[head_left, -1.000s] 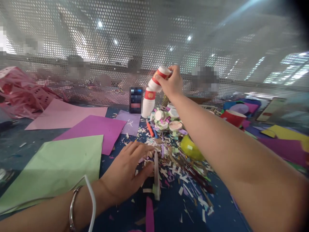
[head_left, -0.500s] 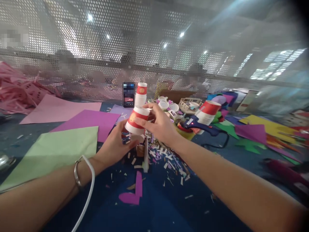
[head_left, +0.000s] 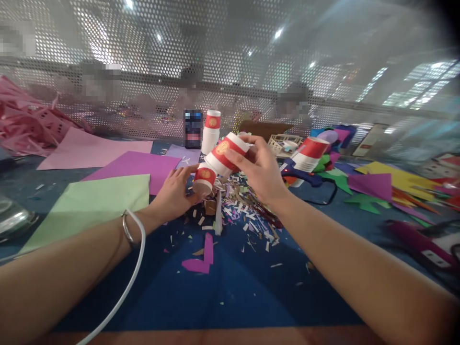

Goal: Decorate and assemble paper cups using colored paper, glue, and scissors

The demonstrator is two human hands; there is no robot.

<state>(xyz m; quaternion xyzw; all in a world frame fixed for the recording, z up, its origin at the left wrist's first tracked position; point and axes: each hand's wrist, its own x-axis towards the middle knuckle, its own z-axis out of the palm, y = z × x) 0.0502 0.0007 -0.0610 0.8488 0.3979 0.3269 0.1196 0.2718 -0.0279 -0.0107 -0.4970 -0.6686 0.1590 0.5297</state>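
1. Right hand (head_left: 262, 167) grasps the upper paper cup (head_left: 225, 153), tilted, above the scrap pile (head_left: 237, 211).
2. Left hand (head_left: 176, 191) grips the lower paper cup (head_left: 204, 178); the two cups apparently nested, junction blurred.

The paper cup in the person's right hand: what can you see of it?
The paper cup looks like thin white paper with a red band and a round gold emblem. It is tilted, its base pointing down-left. The right hand grips its rim end. Its base meets a smaller matching cup held by the left hand.
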